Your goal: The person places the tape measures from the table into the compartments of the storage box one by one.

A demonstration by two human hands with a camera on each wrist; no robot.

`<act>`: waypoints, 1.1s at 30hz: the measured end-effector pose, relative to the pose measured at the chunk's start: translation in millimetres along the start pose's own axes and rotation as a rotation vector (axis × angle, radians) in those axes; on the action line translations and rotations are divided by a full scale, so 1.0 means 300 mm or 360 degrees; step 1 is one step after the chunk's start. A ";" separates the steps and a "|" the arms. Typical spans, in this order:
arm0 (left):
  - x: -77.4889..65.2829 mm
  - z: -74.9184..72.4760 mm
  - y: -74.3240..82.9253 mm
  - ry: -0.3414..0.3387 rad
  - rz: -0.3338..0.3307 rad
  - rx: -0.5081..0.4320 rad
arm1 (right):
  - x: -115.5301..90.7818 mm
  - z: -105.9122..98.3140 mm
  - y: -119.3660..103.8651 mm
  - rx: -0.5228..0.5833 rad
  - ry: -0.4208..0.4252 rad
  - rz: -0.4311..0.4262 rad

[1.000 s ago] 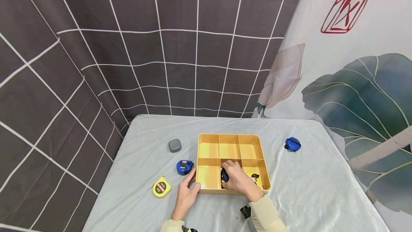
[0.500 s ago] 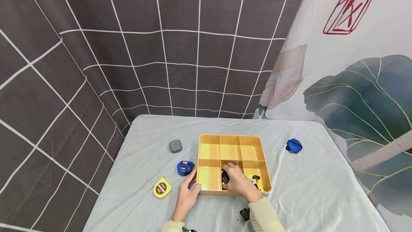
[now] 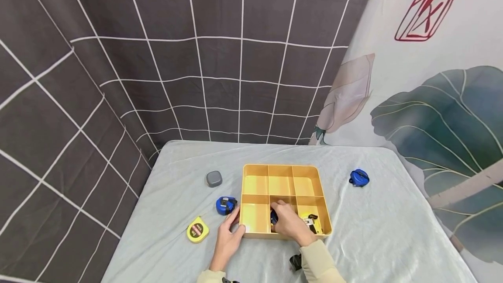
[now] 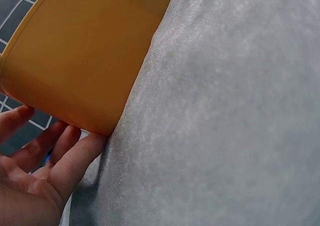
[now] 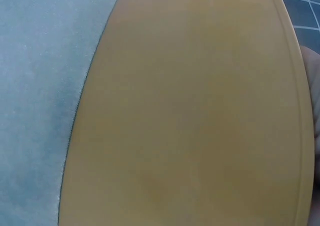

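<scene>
A yellow six-compartment box (image 3: 242, 213) stands on the cloth-covered table. My right hand (image 3: 290, 223) reaches into its front middle compartment and grips a dark blue tape measure (image 3: 273, 217), partly hidden by the fingers. At the box's front left corner, my left hand (image 3: 229, 240) rests against the outer wall. Seen from the left wrist, its extended fingers (image 4: 77, 163) touch the lower edge of the box (image 4: 85, 56). A yellow tape measure (image 3: 315, 224) lies in the front right compartment. The right wrist view shows mostly the box's outer wall (image 5: 190, 106).
Left of the box lie a blue tape measure (image 3: 225, 205), a yellow tape measure (image 3: 198, 229) and a small grey rounded-square object (image 3: 214, 178). Another blue tape measure (image 3: 359, 177) sits to the right. A dark gridded curtain (image 3: 220, 56) hangs behind the table.
My right hand shifts slightly to the left within the front middle compartment, still gripping the dark blue tape measure. The left hand stays at the box corner.
</scene>
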State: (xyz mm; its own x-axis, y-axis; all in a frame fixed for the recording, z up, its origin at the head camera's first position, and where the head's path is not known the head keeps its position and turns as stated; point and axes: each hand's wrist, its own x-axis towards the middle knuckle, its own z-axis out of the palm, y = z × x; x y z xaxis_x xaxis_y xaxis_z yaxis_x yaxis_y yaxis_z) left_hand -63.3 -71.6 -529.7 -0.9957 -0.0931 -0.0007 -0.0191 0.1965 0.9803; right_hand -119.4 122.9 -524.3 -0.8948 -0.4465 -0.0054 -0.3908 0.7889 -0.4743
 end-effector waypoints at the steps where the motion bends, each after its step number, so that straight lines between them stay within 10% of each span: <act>1: 0.000 0.000 0.000 -0.0001 0.0000 -0.0003 | 0.000 0.001 -0.001 0.0004 -0.0003 0.0017; 33: -0.008 -0.002 -0.002 0.0002 0.0051 -0.0028 | -0.011 0.014 -0.020 0.0119 -0.0003 0.0252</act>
State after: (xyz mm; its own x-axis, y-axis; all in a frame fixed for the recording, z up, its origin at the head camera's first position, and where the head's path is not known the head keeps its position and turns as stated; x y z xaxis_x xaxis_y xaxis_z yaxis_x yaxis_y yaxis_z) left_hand -60.8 -72.1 -530.1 -0.9956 -0.0883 0.0309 0.0144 0.1820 0.9832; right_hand -113.2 117.9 -525.3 -0.9434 -0.3201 -0.0867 -0.2279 0.8157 -0.5316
